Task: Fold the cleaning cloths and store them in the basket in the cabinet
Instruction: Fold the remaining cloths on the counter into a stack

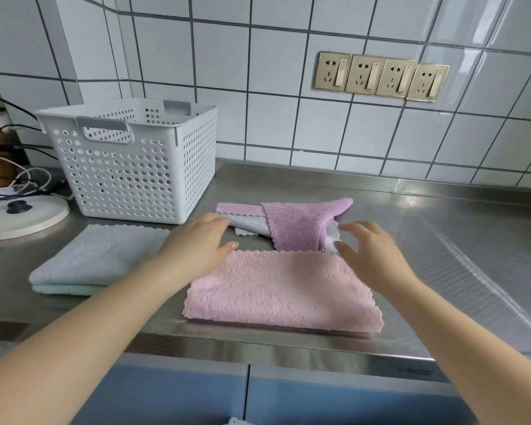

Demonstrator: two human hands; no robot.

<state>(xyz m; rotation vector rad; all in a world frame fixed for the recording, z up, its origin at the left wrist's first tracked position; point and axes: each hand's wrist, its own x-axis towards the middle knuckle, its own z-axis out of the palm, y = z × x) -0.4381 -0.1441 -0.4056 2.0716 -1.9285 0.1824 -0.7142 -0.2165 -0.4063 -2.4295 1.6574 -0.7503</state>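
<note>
Head view: left hand [196, 240] and right hand [371, 253] both loose-fingered and grasping nothing, poised above the far edge of the folded pink cloth [282, 289] near the counter's front lip. Beyond, an unfolded purple cloth [295, 225] over a white one; left, a folded blue cloth [95, 256] stacked on green, beside the white basket [129, 167]. Risk, likely: dragging the pink fold open or off the edge while reaching for the purple heap.

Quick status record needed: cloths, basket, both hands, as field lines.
folded stack: grey-blue cloth on a green cloth, left on the counter
pink cloth: flat, front centre
unfolded pile: purple cloth over white cloth
basket: on the counter, no cloths visible inside
left hand: open, reaching toward the pile
right hand: open, beside the pile
</note>
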